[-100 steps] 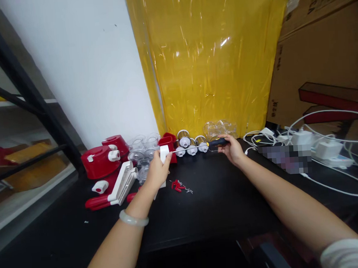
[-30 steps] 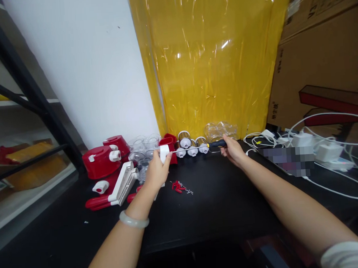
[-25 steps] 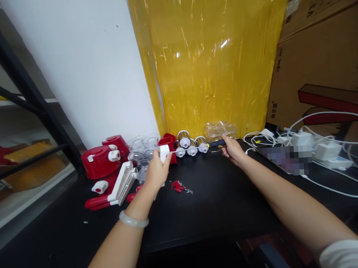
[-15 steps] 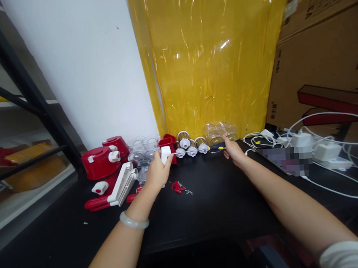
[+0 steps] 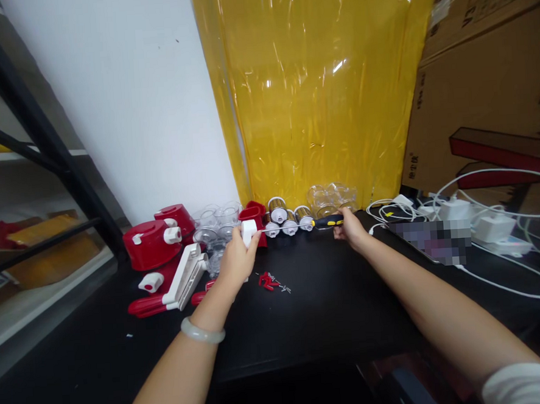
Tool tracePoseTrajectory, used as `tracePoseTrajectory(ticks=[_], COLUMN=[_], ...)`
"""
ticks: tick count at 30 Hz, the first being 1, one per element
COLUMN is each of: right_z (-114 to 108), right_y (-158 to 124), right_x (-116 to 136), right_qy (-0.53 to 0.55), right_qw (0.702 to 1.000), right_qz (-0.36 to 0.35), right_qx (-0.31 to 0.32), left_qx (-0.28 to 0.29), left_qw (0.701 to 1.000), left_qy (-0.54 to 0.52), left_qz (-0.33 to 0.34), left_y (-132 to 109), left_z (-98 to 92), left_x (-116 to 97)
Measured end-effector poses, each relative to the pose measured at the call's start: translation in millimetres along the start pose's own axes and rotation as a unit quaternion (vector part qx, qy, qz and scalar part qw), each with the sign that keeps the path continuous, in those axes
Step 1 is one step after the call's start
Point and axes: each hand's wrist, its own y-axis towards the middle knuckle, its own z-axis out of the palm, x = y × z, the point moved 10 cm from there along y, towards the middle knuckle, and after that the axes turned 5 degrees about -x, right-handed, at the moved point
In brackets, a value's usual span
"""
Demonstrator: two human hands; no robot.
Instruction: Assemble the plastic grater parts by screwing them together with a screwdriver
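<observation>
My left hand point(image 5: 237, 257) is closed around a white plastic part point(image 5: 249, 232), its squarish end showing above the fingers. From the right, my right hand point(image 5: 350, 229) grips a screwdriver point(image 5: 328, 221) by its black and yellow handle. The thin shaft runs level to the left, and its tip meets the white part's right side. Below my left hand, small red pieces point(image 5: 268, 281) and several loose screws point(image 5: 283, 288) lie on the black table point(image 5: 314, 321). Behind the shaft, several metal grater drums point(image 5: 289, 223) with white ends are stacked beside a red part point(image 5: 252, 212).
Red housings point(image 5: 151, 244) and a white and red handle point(image 5: 184, 279) lie at left, near clear plastic cups point(image 5: 216, 216). More clear cups point(image 5: 331, 197) stand behind my right hand. At right are a tablet point(image 5: 423, 241), white chargers point(image 5: 493, 225) and looped cables.
The fingers of my right hand have shifted on the screwdriver handle, and the handle shows slightly turned. My left hand with the white part stays almost where it was.
</observation>
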Motion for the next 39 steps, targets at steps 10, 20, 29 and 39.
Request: tracePoseTrajectory(ticks=[10,20,29,39], right_z=[15,10,7,7], right_y=[-9,-1,-3,-1], right_x=[16,17,11,7], right_qy=[0.106,0.101,0.045,0.044], right_qw=[0.991,0.990,0.997,0.998], right_qz=[-0.057,-0.089,-0.060,-0.020], right_qx=[0.057,0.043,0.032,0.026], left_qx=[-0.010,-0.011,-0.005,-0.001], left_qw=[1.000,1.000,1.000,1.000], left_qy=[-0.006,-0.006,-0.011,-0.026], left_qz=[-0.022,-0.017,0.001,0.001], left_y=[1,1,-1,0], left_z=[-3.5,-3.2,0.8,3.9], left_x=[6,3,0,2])
